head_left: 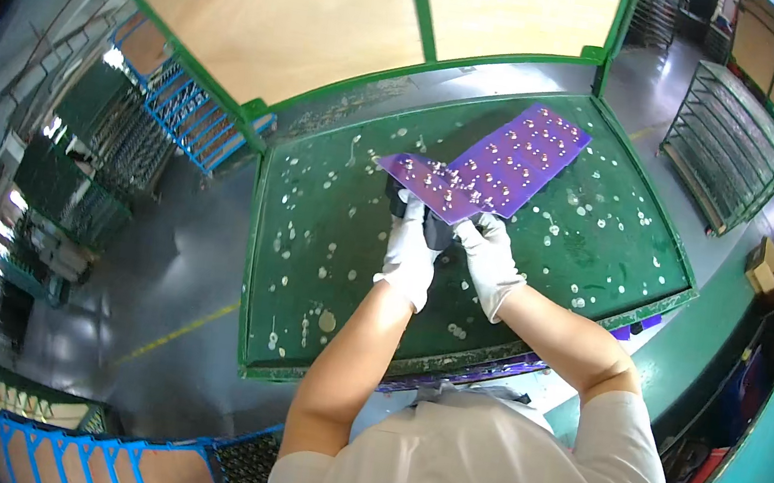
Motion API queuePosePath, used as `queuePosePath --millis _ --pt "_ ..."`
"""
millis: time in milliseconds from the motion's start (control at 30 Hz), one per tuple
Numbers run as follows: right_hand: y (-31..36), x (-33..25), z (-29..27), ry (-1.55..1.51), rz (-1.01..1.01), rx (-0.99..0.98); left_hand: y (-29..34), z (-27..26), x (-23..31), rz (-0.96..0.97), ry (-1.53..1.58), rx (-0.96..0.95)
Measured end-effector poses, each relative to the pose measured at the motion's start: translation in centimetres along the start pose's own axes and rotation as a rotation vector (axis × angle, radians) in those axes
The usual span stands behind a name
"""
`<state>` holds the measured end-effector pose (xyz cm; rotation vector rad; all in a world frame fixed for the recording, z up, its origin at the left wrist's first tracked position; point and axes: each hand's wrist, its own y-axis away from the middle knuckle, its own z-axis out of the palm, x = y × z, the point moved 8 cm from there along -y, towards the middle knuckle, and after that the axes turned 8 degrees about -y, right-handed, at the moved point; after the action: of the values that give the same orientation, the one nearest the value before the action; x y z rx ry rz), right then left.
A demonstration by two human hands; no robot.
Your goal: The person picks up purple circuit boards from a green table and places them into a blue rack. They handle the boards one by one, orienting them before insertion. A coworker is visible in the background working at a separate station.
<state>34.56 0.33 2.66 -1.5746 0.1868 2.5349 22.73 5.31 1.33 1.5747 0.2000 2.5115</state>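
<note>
A purple sheet (pixel 525 157), dotted with several small shiny metal pieces, lies across the green tabletop, slanting to the far right. A second purple section (pixel 420 179), also carrying such pieces, reaches left from its near end; whether the two are joined I cannot tell. My left hand (pixel 408 249), in a white glove, is at the near edge of this left section, fingers closed and partly hidden under it. Something black (pixel 437 233) shows beside those fingers, its kind unclear. My right hand (pixel 491 255), also white-gloved, pinches the near corner where the sections meet.
The green worktable (pixel 306 260) has a raised rim and pale spots. Behind it stands a green-framed board (pixel 271 11). Blue racks (pixel 193 118) stand left, a wire rack (pixel 728 140) far right. Cardboard boxes (pixel 765 267) and a green-topped bench (pixel 758 466) are at right.
</note>
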Motion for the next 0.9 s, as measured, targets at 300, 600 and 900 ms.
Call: queuePosePath --millis 300,600,900 --pt "0.2 -3.0 0.8 -0.37 0.059 0.066 -0.8 7.7 5.5 0.047 -0.206 -0.058" --pt "0.3 3.0 0.0 -0.271 -0.003 0.061 0.4 3.0 2.3 -0.101 0.005 -0.162" --pt "9.9 -5.1 7.2 0.674 -0.998 -0.214 12.4 -5.3 7.8 0.41 0.003 -0.087"
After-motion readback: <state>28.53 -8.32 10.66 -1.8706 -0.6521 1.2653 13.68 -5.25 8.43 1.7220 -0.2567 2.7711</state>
